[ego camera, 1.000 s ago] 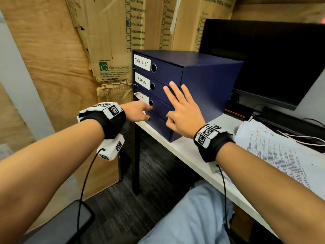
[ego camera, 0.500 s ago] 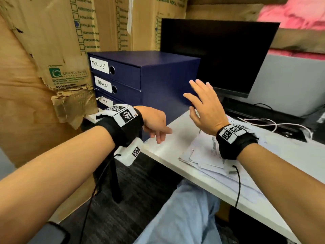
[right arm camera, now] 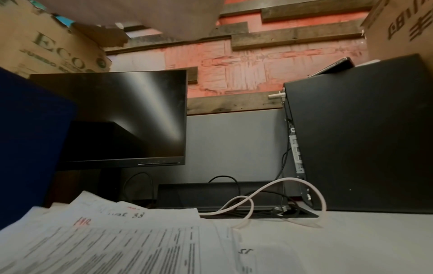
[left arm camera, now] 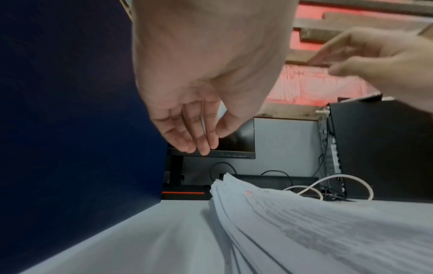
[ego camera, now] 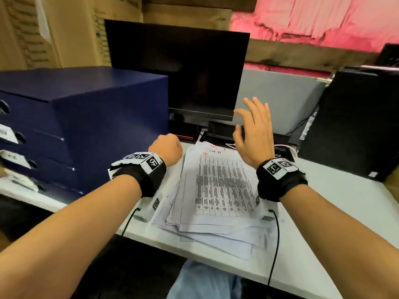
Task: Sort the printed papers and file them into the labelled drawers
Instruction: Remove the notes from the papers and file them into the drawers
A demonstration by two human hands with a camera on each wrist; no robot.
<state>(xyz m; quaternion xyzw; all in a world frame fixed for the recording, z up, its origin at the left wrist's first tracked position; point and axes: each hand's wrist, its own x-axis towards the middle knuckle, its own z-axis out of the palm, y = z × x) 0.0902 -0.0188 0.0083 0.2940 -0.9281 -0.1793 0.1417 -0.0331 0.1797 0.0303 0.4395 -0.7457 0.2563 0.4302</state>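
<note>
The pale worktop point(ego camera: 336, 212) carries everything, and the stack of printed papers point(ego camera: 218, 190) serves as the landmark here. Behind the stack stands a dark monitor point(ego camera: 183, 67), its screen blank. To the stack's left, just beside it but not touching, sits the navy drawer unit point(ego camera: 103, 117), whose fronts carry white labels point(ego camera: 8, 133) too blurred to read; the drawers look closed. To the stack's right and farther back stands a black computer case point(ego camera: 356, 117), upright. Between that case and the stack's far edge a white cable point(right arm camera: 257, 200) loops over the worktop beside a low black tray point(right arm camera: 222, 191).

The stack itself lies loosely fanned, sheets skewed over one another, the top sheet printed with a dense table and marked with red handwriting point(right arm camera: 82, 221) near its far edge (the letters are hard to make out).

The left hand point(ego camera: 166, 148) hangs over the gap between the stack's far-left corner and the drawer unit, its fingers point(left arm camera: 196, 133) loosely curled downward and grasping nothing. The right hand point(ego camera: 254, 134) hovers above the stack's far-right corner, released, fingers spread and nearly straight, not touching the paper. Both wrists wear black bands with printed square markers point(ego camera: 278, 167), and a thin black cord point(ego camera: 275, 244) trails from the right band toward the near edge.
</note>
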